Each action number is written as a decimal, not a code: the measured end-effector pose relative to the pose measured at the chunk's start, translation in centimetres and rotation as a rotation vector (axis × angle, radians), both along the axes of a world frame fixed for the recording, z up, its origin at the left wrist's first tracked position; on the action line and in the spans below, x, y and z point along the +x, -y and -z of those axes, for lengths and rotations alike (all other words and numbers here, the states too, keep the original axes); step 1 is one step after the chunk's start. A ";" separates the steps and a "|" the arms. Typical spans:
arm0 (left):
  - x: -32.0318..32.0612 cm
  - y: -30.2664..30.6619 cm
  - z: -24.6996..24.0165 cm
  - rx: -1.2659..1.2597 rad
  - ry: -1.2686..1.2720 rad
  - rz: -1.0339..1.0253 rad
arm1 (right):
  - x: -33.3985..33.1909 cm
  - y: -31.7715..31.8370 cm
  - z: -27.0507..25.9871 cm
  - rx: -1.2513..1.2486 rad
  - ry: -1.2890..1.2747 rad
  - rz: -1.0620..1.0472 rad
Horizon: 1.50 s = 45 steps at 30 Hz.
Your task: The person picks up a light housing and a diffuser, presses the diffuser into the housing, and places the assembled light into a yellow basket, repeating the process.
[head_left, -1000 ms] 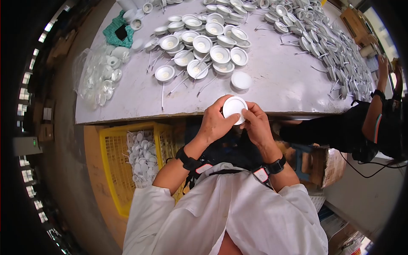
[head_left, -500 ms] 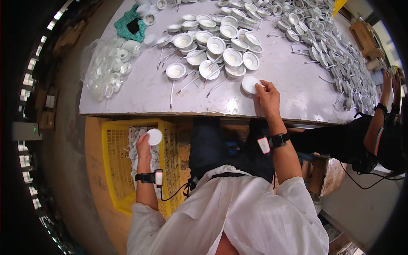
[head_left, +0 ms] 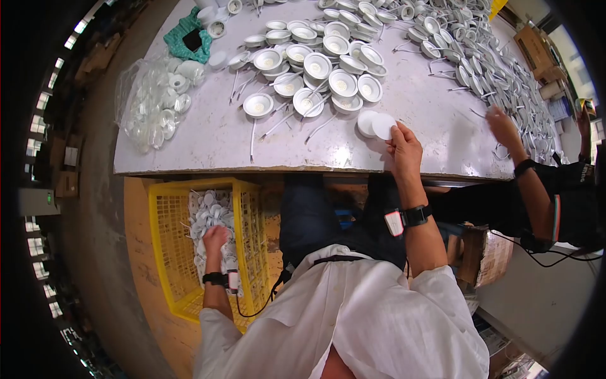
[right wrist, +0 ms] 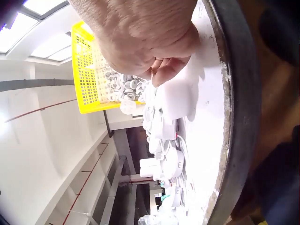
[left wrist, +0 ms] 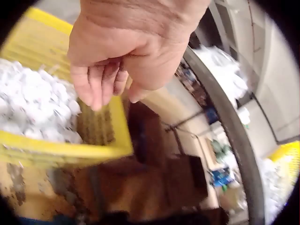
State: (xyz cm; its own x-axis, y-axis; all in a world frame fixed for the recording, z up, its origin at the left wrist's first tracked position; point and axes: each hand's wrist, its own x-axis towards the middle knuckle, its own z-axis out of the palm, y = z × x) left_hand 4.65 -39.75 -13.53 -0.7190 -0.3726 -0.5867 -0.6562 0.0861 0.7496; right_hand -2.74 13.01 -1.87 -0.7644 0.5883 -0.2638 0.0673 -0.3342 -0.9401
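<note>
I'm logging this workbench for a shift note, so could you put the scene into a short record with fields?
left hand: empty as far as visible, over the yellow basket
left hand position
right hand: pinches a white disc
beside held disc: another white disc
basket contents: small white pieces
table: white cups with wires, clear plastic bag, green wrapping
others: second person's hand, at right

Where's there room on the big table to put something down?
The table has a bare strip between the right hand and the big heap on the right. Another bare patch is near the front edge, between the plastic bag and the middle pile. Both piles are crowded.
</note>
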 end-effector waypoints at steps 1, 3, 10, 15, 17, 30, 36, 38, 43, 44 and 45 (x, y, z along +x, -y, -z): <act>-0.7 -4.0 -1.3 0.091 -0.089 0.082 | 0.4 0.2 -0.5 0.004 0.003 -0.003; -2.6 -13.7 -8.4 0.248 -0.128 0.402 | 1.4 1.0 -2.0 -0.079 -0.081 -0.034; -6.7 -32.1 -18.4 0.592 -0.352 0.808 | 5.4 3.4 -5.0 -0.236 -0.112 -0.171; -7.3 -36.4 -18.5 0.497 -0.310 0.917 | 7.6 2.8 -4.6 -0.286 -0.105 -0.141; -7.3 -37.1 -17.9 0.498 -0.281 0.924 | 8.0 2.3 -4.4 -0.294 -0.107 -0.137; -7.8 -41.6 -16.8 -0.245 -1.559 1.200 | 9.8 -4.1 -3.7 -0.350 -0.091 -0.187; -8.3 -45.0 -16.8 -0.292 -1.706 1.268 | 10.5 -6.1 -4.3 -0.380 -0.159 -0.147; -8.4 -46.5 -16.4 -0.240 -1.678 1.298 | 10.6 -6.9 -2.8 -0.188 -0.067 -0.047; -10.2 -51.8 -14.8 -0.162 -1.231 1.370 | 12.6 -10.4 -1.2 -0.165 -0.052 0.182; -11.0 -53.5 -14.0 -0.155 -1.235 1.366 | 13.0 -10.8 -1.1 -0.157 -0.050 0.183; -11.8 -55.5 -13.7 -0.194 -1.183 1.367 | 13.3 -11.1 -1.1 -0.161 -0.034 0.216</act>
